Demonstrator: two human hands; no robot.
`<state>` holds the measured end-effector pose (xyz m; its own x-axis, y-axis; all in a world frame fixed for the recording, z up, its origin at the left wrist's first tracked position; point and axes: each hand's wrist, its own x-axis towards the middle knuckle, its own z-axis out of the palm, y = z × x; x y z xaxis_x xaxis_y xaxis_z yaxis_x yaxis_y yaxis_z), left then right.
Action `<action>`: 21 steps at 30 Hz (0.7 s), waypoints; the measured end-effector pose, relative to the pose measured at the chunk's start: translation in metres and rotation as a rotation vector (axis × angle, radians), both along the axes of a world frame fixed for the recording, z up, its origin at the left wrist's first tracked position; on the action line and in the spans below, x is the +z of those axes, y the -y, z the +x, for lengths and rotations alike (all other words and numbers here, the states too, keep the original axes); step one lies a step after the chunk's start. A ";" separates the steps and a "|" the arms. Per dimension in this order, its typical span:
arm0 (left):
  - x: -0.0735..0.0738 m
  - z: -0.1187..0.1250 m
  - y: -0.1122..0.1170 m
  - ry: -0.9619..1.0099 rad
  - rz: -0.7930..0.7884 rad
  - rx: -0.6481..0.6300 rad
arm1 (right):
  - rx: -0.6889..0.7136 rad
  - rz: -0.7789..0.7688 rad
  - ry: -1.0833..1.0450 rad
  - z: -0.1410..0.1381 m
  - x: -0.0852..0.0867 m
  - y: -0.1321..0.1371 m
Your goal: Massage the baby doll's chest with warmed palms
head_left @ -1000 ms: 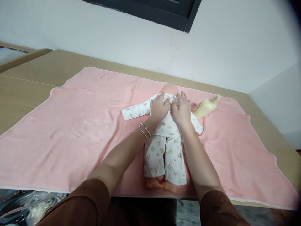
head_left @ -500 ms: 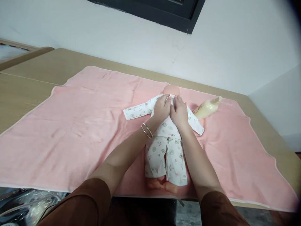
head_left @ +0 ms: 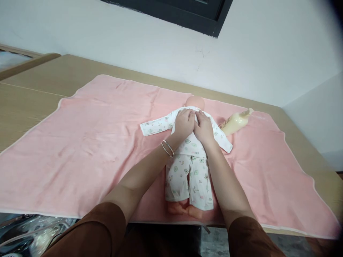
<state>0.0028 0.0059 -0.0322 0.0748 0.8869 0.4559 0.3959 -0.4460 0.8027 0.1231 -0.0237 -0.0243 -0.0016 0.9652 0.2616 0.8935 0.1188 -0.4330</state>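
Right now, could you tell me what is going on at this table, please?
A person has both hands on the chest of a baby doll that lies on a pink towel spread over a wooden table. The left hand and the right hand rest side by side on the doll's printed white top, just below its neck. A cream feeding bottle lies on the towel beside the doll's sleeve.

One doll (head_left: 190, 157) on the counter (head_left: 32, 103), one pink blanket (head_left: 88, 142) under it, one cream bottle (head_left: 235, 121) alongside. Two hands in there: left hand (head_left: 183, 123), right hand (head_left: 204, 127). Two bangles (head_left: 167, 147) on the left wrist.
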 end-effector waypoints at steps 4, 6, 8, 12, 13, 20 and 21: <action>0.003 0.001 0.002 -0.038 -0.025 0.009 | 0.014 0.008 0.002 0.001 -0.001 -0.001; 0.004 0.001 0.002 -0.059 -0.032 0.011 | 0.014 0.010 0.013 0.000 0.000 0.000; 0.004 0.002 0.002 -0.087 -0.039 0.009 | 0.004 0.003 0.031 -0.003 0.002 0.002; 0.006 0.000 0.003 -0.120 -0.046 0.008 | -0.012 -0.066 0.057 -0.009 0.010 0.007; 0.007 0.000 0.003 -0.120 -0.048 0.005 | -0.007 -0.089 0.058 -0.010 0.012 0.008; 0.011 -0.005 0.002 -0.097 -0.048 -0.050 | 0.157 -0.147 -0.115 -0.004 0.045 0.023; 0.012 -0.004 0.004 -0.111 -0.052 -0.048 | 0.188 -0.123 -0.167 0.001 0.054 0.027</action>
